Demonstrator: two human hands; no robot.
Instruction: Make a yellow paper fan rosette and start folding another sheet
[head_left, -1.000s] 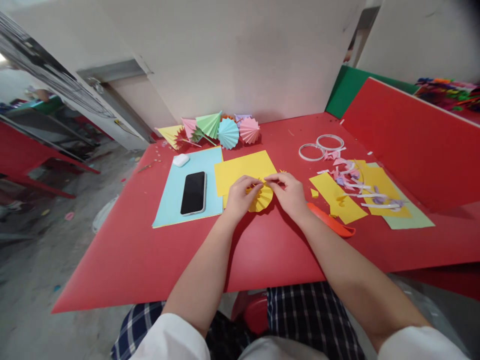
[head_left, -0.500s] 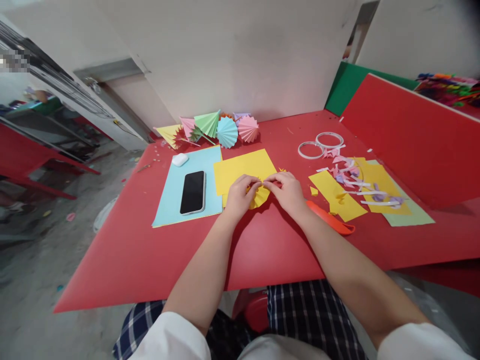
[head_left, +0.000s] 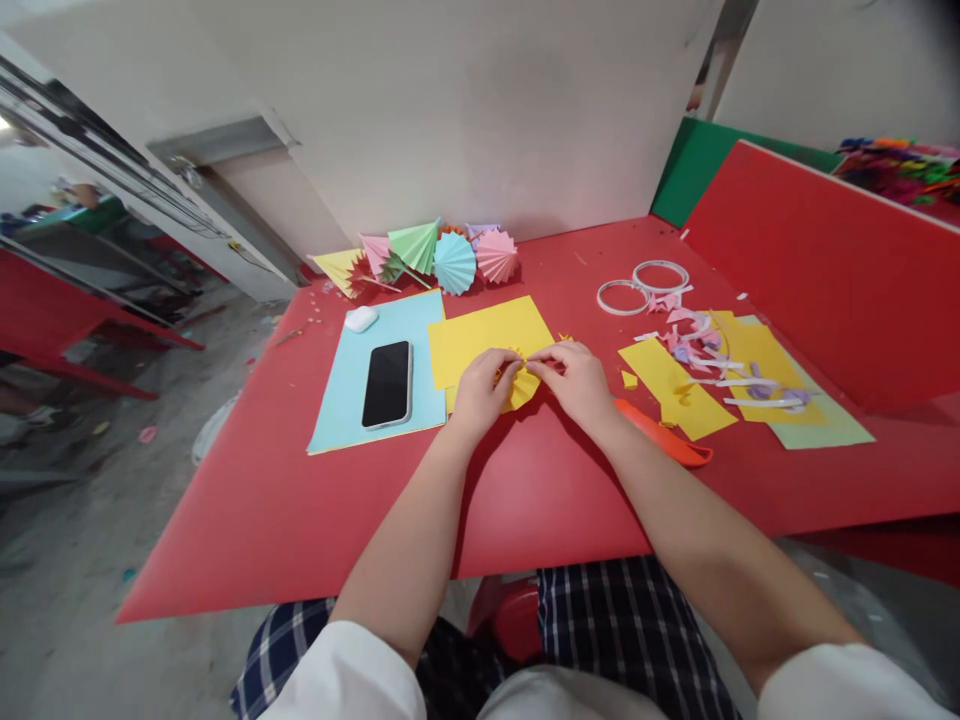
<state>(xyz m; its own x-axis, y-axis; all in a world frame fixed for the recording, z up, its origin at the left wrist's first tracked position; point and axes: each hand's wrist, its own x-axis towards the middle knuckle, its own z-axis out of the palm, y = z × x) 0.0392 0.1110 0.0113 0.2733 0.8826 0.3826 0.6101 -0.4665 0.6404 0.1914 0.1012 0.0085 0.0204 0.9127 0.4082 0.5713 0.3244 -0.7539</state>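
What you are wearing
Your short white sleeves, the left sleeve (head_left: 341, 675) and the right sleeve (head_left: 847, 685), end above the elbows. Your forearms, your left hand (head_left: 484, 388) and your right hand (head_left: 579, 382) are bare, and your trousers (head_left: 600, 620) are dark blue with a white check.

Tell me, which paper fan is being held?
The yellow fan, pinched between the left hand and the right hand. The other fans lie in a row by the wall, and nobody touches them.
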